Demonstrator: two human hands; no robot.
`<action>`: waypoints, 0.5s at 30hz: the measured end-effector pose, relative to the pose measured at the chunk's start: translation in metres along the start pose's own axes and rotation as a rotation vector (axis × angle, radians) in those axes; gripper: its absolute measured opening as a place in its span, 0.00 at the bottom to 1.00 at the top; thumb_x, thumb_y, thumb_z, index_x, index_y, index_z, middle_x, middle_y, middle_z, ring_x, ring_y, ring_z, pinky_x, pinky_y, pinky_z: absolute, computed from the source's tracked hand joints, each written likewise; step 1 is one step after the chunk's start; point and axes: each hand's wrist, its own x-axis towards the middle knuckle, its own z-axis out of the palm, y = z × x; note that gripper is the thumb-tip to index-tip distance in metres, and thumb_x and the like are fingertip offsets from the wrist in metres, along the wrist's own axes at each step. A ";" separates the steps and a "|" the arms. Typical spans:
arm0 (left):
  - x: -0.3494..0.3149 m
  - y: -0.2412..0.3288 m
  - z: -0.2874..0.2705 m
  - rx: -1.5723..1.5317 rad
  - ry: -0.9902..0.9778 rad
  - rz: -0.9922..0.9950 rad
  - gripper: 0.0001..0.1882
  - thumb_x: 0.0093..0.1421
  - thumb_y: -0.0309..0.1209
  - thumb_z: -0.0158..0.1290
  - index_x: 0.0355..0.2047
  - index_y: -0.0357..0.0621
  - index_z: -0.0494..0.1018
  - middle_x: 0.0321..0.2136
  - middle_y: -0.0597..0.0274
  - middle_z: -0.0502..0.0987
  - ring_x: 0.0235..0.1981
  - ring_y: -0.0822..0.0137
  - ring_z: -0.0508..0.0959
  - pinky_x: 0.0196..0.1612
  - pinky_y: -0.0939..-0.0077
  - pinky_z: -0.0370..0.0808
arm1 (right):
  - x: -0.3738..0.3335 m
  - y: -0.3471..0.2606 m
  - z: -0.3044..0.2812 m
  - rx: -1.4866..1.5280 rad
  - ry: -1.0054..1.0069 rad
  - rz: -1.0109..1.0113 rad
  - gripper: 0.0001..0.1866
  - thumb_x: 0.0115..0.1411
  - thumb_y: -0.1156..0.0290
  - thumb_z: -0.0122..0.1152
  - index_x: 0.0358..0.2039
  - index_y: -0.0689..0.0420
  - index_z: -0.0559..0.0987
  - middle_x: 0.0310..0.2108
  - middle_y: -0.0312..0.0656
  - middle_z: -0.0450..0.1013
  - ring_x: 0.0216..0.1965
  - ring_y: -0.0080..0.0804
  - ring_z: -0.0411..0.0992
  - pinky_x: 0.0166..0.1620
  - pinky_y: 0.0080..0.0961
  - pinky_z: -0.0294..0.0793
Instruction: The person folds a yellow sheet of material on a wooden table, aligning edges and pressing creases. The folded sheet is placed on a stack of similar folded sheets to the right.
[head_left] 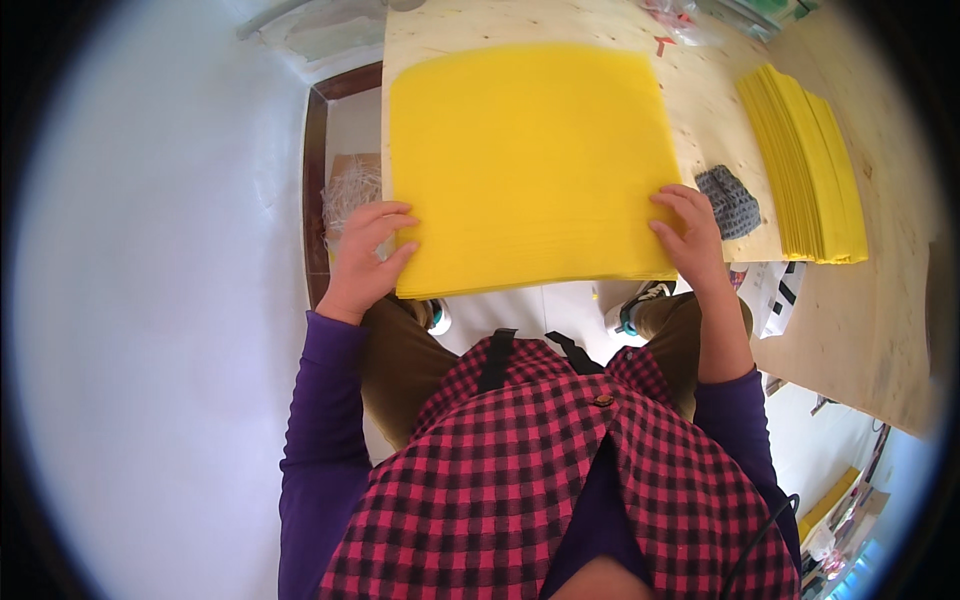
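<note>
A broad stack of thin yellow sheets [530, 165], fabric-like, lies on the pale wooden table [430, 25] in front of me. Its near edge faces my lap and shows several layers. At the stack's left edge is my left hand [372, 250], fingers and thumb apart, tips touching the yellow. My right hand [692, 232] meets the right edge the same way, with its fingers curved and spread. Neither hand is closed around the sheets. Just beyond my right hand sits a crumpled dark grey knitted or mesh cloth [728, 202].
A folded pile of yellow sheets [805, 165] stands farther right on the table. Clear plastic [670, 18] lies at the far edge. Left of the table, a box with shredded white strands [352, 195] is on the floor. A white bag [782, 300] is below at right.
</note>
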 end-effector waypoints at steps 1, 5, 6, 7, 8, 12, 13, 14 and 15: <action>-0.001 -0.001 0.001 -0.002 0.004 -0.006 0.16 0.46 0.21 0.62 0.38 0.43 0.77 0.45 0.58 0.76 0.50 0.56 0.72 0.55 0.66 0.68 | 0.000 0.001 0.002 0.025 0.006 0.018 0.17 0.49 0.77 0.66 0.42 0.56 0.79 0.48 0.42 0.71 0.53 0.41 0.66 0.57 0.31 0.66; -0.004 -0.003 0.004 -0.034 0.037 -0.022 0.14 0.47 0.20 0.61 0.37 0.43 0.78 0.45 0.58 0.77 0.49 0.57 0.73 0.54 0.66 0.69 | -0.001 0.006 0.005 0.056 0.036 0.010 0.15 0.49 0.79 0.66 0.40 0.57 0.80 0.46 0.42 0.72 0.52 0.40 0.68 0.56 0.30 0.67; -0.004 -0.003 0.005 -0.025 0.044 -0.018 0.14 0.47 0.20 0.61 0.36 0.43 0.78 0.44 0.58 0.77 0.49 0.57 0.74 0.53 0.66 0.69 | 0.000 0.007 0.005 0.062 0.038 0.001 0.14 0.49 0.78 0.66 0.39 0.57 0.80 0.46 0.42 0.72 0.51 0.40 0.68 0.56 0.30 0.67; -0.004 -0.003 0.005 -0.024 0.054 -0.014 0.13 0.48 0.20 0.61 0.36 0.42 0.78 0.43 0.58 0.77 0.48 0.56 0.74 0.52 0.67 0.70 | 0.000 0.009 0.004 0.066 0.039 -0.007 0.14 0.49 0.78 0.66 0.39 0.57 0.80 0.45 0.42 0.73 0.51 0.40 0.68 0.55 0.30 0.67; -0.003 -0.003 0.006 -0.030 0.067 -0.011 0.12 0.48 0.19 0.60 0.35 0.42 0.78 0.43 0.58 0.78 0.47 0.56 0.75 0.51 0.67 0.71 | -0.001 0.010 0.004 0.070 0.049 -0.004 0.13 0.50 0.79 0.66 0.38 0.57 0.80 0.44 0.42 0.73 0.50 0.40 0.69 0.54 0.30 0.68; 0.000 -0.003 0.008 0.001 0.097 0.031 0.09 0.49 0.19 0.59 0.33 0.40 0.78 0.40 0.56 0.79 0.44 0.56 0.77 0.48 0.67 0.73 | -0.001 0.011 0.005 0.063 0.079 -0.024 0.10 0.50 0.79 0.65 0.35 0.58 0.80 0.42 0.42 0.74 0.47 0.39 0.70 0.50 0.29 0.71; 0.001 -0.003 0.009 0.005 0.106 0.033 0.09 0.49 0.18 0.59 0.32 0.40 0.78 0.39 0.56 0.79 0.43 0.55 0.77 0.48 0.67 0.73 | -0.001 0.011 0.005 0.064 0.087 -0.039 0.09 0.51 0.80 0.65 0.34 0.58 0.80 0.41 0.42 0.74 0.46 0.39 0.71 0.49 0.29 0.71; 0.001 -0.002 0.009 0.003 0.117 0.034 0.08 0.50 0.18 0.59 0.32 0.39 0.78 0.39 0.56 0.79 0.43 0.55 0.77 0.48 0.67 0.73 | -0.001 0.011 0.006 0.050 0.088 -0.047 0.09 0.51 0.80 0.65 0.34 0.59 0.80 0.41 0.42 0.74 0.46 0.39 0.71 0.49 0.28 0.72; 0.001 -0.002 0.010 0.019 0.124 0.049 0.08 0.50 0.18 0.59 0.32 0.39 0.77 0.39 0.56 0.79 0.43 0.55 0.77 0.47 0.67 0.73 | -0.001 0.011 0.006 0.043 0.092 -0.056 0.08 0.51 0.80 0.64 0.34 0.59 0.80 0.41 0.42 0.74 0.46 0.39 0.71 0.48 0.28 0.72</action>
